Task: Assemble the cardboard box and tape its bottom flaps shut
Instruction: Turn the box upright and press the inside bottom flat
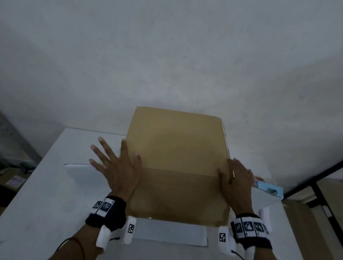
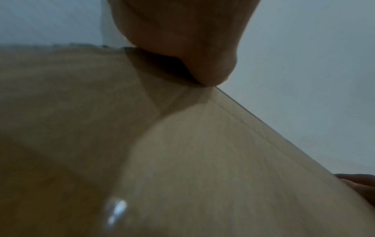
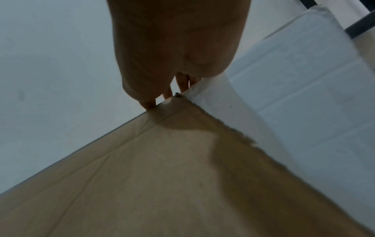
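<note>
Head view: a flattened cardboard box [image 1: 177, 151] lies mid-frame on a white surface [image 1: 41, 190], its far part tilted up. Left hand [image 1: 119, 166] rests on the box's left edge, fingers spread and straight, thumb on the cardboard. Right hand [image 1: 237, 180] lies flat along the right edge, fingers straight. A light-blue object [image 1: 270, 189] sits just right of that hand. Both wrist views show palms against cardboard.

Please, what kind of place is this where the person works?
Probably a packing or storeroom corner: a cardboard box on a white table against a bare wall, a blue tape dispenser beside it, more cartons on the floor.
</note>
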